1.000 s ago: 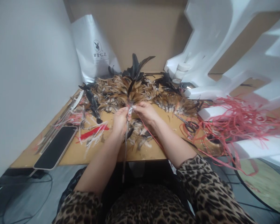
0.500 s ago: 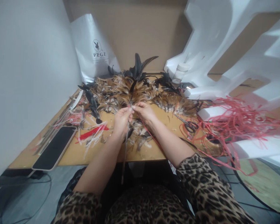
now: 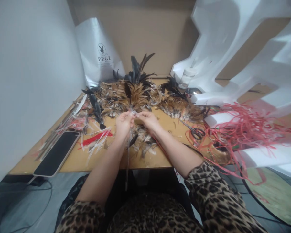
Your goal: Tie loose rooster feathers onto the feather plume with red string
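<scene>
My left hand (image 3: 124, 124) is closed around the top of a thin stick (image 3: 127, 168), which hangs down past the table edge. From the stick's top end fans a bunch of brown and black feathers (image 3: 134, 95), just beyond my fingers. My right hand (image 3: 149, 122) meets the left at the feathers' base, thumb and fingertips pinched on a thin pinkish ribbon. A strand of that ribbon (image 3: 162, 147) trails beneath my right wrist. Fingers partly hide the wrapped spot. Loose small feathers (image 3: 145, 142) lie on the table under my hands.
More feathers (image 3: 181, 105) spread across the back. Scissors (image 3: 195, 131) and a tangle of red ribbon (image 3: 252, 129) lie right, by white foam (image 3: 223, 118). A phone (image 3: 57, 154), red and white strips (image 3: 94, 139) and sticks (image 3: 60, 129) occupy the left. Behind are a bag (image 3: 99, 51) and a jar (image 3: 187, 77).
The feather bunch first shifted slightly right, then left, and now looks turned about its stick. Both hands moved a little left; the white patch between the fingertips shows less than a second ago.
</scene>
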A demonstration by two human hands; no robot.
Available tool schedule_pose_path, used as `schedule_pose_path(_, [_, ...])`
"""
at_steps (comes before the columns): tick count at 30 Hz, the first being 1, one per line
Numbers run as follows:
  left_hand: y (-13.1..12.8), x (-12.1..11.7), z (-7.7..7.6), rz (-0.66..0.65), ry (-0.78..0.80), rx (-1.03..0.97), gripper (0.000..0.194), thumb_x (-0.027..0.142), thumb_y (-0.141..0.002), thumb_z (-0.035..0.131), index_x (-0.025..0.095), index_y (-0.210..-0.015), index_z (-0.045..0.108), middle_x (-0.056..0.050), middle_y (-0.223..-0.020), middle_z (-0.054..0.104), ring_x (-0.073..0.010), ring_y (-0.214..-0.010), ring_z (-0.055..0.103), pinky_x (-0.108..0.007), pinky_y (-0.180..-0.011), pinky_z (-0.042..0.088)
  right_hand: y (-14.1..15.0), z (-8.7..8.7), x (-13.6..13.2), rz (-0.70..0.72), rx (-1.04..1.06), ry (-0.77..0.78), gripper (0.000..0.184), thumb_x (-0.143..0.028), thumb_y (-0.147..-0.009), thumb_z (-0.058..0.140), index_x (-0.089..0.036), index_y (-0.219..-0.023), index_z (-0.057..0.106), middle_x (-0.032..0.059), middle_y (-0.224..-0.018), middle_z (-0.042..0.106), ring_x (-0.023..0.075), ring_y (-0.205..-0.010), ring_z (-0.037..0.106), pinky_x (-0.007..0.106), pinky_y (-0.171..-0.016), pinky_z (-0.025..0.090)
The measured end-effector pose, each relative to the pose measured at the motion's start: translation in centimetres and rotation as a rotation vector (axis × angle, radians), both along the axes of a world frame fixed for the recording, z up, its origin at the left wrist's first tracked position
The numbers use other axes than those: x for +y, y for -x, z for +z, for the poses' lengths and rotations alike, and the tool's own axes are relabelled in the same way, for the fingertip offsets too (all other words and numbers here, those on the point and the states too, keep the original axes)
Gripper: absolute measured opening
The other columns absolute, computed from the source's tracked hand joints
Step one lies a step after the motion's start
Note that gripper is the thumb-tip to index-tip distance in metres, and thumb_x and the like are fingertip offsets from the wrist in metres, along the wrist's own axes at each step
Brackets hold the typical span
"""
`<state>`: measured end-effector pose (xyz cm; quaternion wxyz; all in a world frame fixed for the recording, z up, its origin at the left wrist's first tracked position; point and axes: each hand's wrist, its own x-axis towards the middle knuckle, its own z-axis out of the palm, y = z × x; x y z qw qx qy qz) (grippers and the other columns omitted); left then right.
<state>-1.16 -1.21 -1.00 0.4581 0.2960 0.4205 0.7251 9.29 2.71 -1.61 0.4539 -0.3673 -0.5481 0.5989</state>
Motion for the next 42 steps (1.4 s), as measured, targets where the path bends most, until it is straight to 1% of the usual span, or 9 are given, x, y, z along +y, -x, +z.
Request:
schedule_pose_path(6, [0.0, -0.5, 1.3, 0.01, 0.02, 0.157, 0.012, 0.016, -0.065, 0.071, 0.012, -0.071, 0.061, 0.001, -0.053, 0.057, -0.0042, -0.037, 0.041, -0.016, -0.036, 0.027, -0.4, 0.8, -1.1, -0.083, -0.094, -0.351, 0.018, -0.034, -0.073, 0.059, -0.018, -0.066, 0.063, -0.0012, -0.06, 0.055, 0.0106, -0.058, 0.044, 0.024, -0.057, 0.034])
schedule_pose_path(11, [0.0, -1.3, 2.5, 0.055, 0.031, 0.267, 0.006, 0.013, -0.065, 0.068, 0.013, -0.069, 0.064, 0.0, -0.052, 0.058, -0.0061, -0.041, 0.043, -0.016, -0.041, 0.03, -0.5, 2.0, -2.5, -0.051, -0.081, -0.371, 0.019, -0.033, -0.074, 0.057, -0.017, -0.065, 0.061, -0.0015, -0.059, 0.053, 0.0102, -0.056, 0.04, 0.023, -0.055, 0.032])
schedule_pose_path(16, [1.9, -2.8, 3.7, 0.17, -0.074, 0.615, 0.013, 0.011, -0.062, 0.07, 0.017, -0.073, 0.07, -0.005, -0.074, 0.067, -0.0157, -0.072, 0.059, -0.02, -0.062, 0.042, -0.8, 2.9, -2.8, 0.053, -0.176, -0.364, 0.019, -0.033, -0.074, 0.058, -0.016, -0.067, 0.064, -0.0029, -0.053, 0.048, 0.0081, -0.049, 0.034, 0.023, -0.051, 0.027])
schedule_pose_path(22, [4.2, -5.9, 5.2, 0.106, -0.062, 1.342, 0.015, 0.012, -0.068, 0.066, 0.023, -0.079, 0.069, -0.006, -0.069, 0.061, -0.0235, -0.078, 0.058, -0.026, -0.067, 0.04, -3.0, 6.8, -3.3, 0.142, -0.611, -0.952, 0.015, -0.023, -0.079, 0.057, -0.018, -0.074, 0.07, 0.0031, -0.072, 0.062, 0.0138, -0.068, 0.051, 0.027, -0.062, 0.031])
schedule_pose_path(27, [3.9, -8.0, 7.1, -0.009, -0.177, 1.383, 0.027, 0.006, -0.064, 0.068, 0.021, -0.086, 0.068, -0.004, -0.06, 0.052, -0.0223, -0.071, 0.055, -0.025, -0.063, 0.039, -3.8, 9.7, -2.7, 0.112, -0.732, -1.162, 0.019, -0.031, -0.085, 0.054, -0.023, -0.083, 0.072, 0.0036, -0.082, 0.062, 0.0154, -0.076, 0.053, 0.026, -0.063, 0.03])
schedule_pose_path(31, [4.1, -8.8, 9.3, -0.104, -0.205, 1.377, 0.033, 0.006, -0.065, 0.067, 0.02, -0.094, 0.068, -0.006, -0.064, 0.057, -0.0213, -0.072, 0.056, -0.024, -0.06, 0.04, -3.5, 10.2, -2.3, 0.076, -0.707, -1.163, 0.019, -0.034, -0.083, 0.058, -0.021, -0.081, 0.072, 0.0028, -0.077, 0.062, 0.0143, -0.074, 0.054, 0.025, -0.065, 0.032])
schedule_pose_path(35, [4.6, -9.4, 11.3, -0.24, -0.231, 1.841, 0.035, 0.009, -0.078, 0.05, 0.019, -0.108, 0.065, -0.01, -0.084, 0.066, -0.0215, -0.084, 0.058, -0.028, -0.066, 0.045, -3.2, 10.6, -2.0, 0.066, -0.661, -1.097, 0.018, -0.033, -0.079, 0.062, -0.018, -0.076, 0.072, 0.0025, -0.076, 0.064, 0.0129, -0.072, 0.054, 0.025, -0.066, 0.034])
schedule_pose_path(39, [6.0, -10.1, 12.5, -0.187, -0.248, 2.248, 0.041, 0.009, -0.084, 0.039, 0.018, -0.118, 0.06, -0.009, -0.091, 0.068, -0.0201, -0.086, 0.06, -0.029, -0.069, 0.047, -4.4, 10.6, 0.1, 0.19, -0.517, -0.793, 0.019, -0.032, -0.074, 0.066, -0.014, -0.074, 0.072, 0.0023, -0.07, 0.067, 0.0113, -0.065, 0.056, 0.024, -0.065, 0.04])
schedule_pose_path(42, [8.0, -10.5, 12.7, -0.164, -0.272, 2.114, 0.035, 0.018, -0.085, 0.047, 0.022, -0.115, 0.064, -0.008, -0.089, 0.069, -0.0199, -0.077, 0.061, -0.032, -0.068, 0.048, -6.6, 9.5, 2.0, 0.251, -0.411, -0.546, 0.025, -0.035, -0.07, 0.068, -0.011, -0.077, 0.072, 0.0032, -0.067, 0.068, 0.0109, -0.059, 0.057, 0.023, -0.061, 0.044])
